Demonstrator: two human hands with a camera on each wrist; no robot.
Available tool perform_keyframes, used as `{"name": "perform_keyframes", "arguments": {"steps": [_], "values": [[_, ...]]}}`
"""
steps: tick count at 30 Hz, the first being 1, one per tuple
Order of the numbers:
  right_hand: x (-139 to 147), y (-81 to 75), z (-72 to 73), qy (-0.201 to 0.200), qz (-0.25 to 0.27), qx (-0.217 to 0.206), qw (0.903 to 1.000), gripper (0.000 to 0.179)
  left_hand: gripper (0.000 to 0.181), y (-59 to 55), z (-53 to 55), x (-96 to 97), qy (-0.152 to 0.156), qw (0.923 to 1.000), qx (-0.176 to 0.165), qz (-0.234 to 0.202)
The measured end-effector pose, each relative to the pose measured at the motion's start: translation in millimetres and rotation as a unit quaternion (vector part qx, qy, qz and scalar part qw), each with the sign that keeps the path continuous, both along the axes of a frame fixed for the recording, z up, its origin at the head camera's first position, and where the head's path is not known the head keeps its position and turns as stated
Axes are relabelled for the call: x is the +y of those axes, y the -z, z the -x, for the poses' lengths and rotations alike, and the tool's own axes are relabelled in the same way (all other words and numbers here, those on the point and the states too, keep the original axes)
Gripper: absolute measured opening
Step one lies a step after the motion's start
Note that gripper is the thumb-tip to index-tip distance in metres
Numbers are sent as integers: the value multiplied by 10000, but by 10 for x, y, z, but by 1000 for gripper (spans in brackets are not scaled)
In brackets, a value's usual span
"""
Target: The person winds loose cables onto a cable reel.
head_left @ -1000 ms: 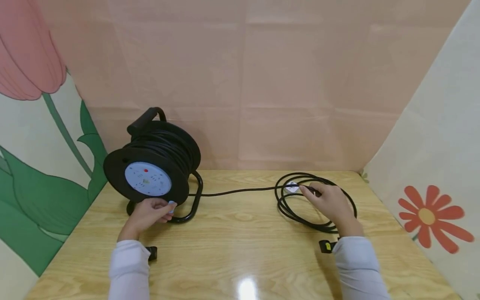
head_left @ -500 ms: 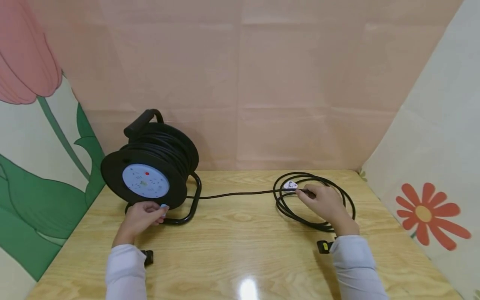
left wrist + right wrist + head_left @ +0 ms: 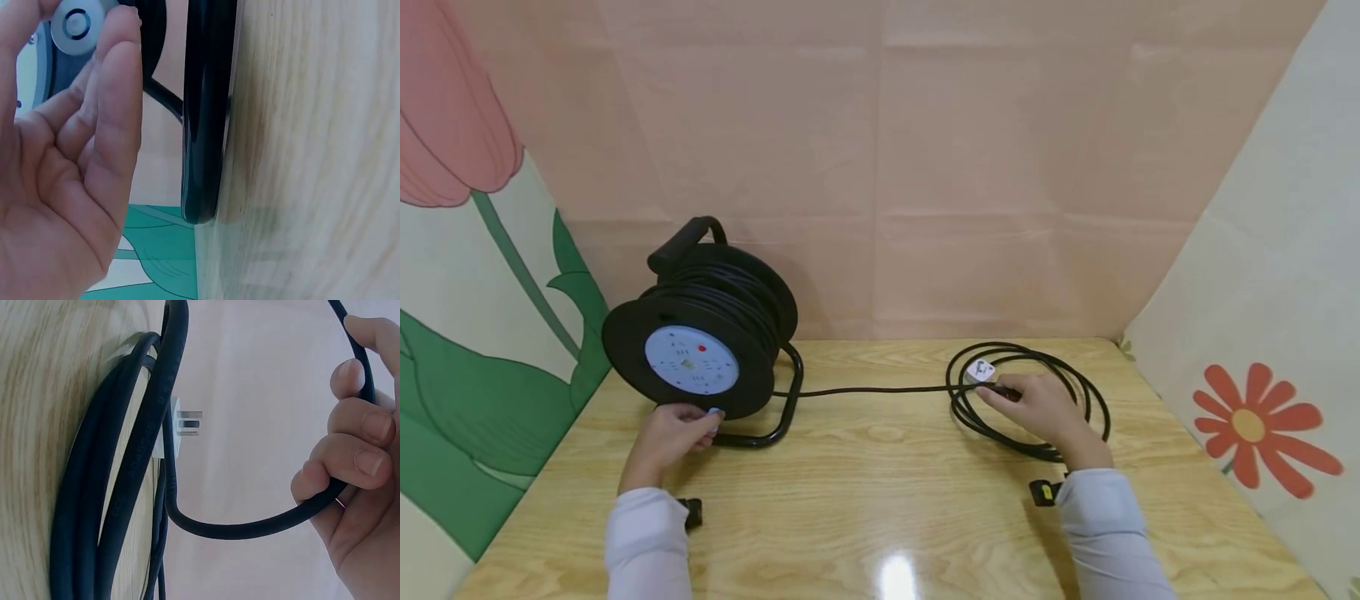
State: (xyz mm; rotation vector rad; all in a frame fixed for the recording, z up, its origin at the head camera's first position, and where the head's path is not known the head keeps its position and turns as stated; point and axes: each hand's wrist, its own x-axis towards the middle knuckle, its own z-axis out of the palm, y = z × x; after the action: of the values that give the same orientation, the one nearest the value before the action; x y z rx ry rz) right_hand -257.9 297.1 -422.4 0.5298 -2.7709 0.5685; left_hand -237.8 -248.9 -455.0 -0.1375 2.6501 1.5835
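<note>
Black cable [image 3: 880,389] ran across the wooden table [image 3: 850,508] from the reel [image 3: 625,337] on the person's left to loose loops [image 3: 1103,412] on the right. Over those loops, the right hand [image 3: 1041,408] had its fingers curled round the cable, which left the grip in a bend and led back toward the coil. The white plug [image 3: 981,372] sat within the loops, near the thumb but apart from it, its metal pins showing in the right wrist view.

At the reel, the left hand [image 3: 667,437] pinched a small pale knob [image 3: 76,26] between thumb and fingers, at the lower edge of the front disc. Just above that hand was the round socket panel [image 3: 691,360] with its red spot; the stand [image 3: 795,392] rested on the table just beside the fingers.
</note>
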Motion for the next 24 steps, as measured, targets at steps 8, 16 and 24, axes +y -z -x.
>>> {"name": "perform_keyframes", "arguments": {"steps": [8, 16, 24], "values": [[-72, -26, 1, -139, 88, -673, 9976, 33, 40, 19, -17, -37, -233, 9996, 8, -178], [-86, 36, 28, -138, 275, -788, 9964, 45, 45, -10, -57, -63, -468, 9989, -52, -64], [-104, 103, 28, -314, 304, -685, 9967, 44, 50, -3, -96, -108, -829, 9951, -39, -543]]}}
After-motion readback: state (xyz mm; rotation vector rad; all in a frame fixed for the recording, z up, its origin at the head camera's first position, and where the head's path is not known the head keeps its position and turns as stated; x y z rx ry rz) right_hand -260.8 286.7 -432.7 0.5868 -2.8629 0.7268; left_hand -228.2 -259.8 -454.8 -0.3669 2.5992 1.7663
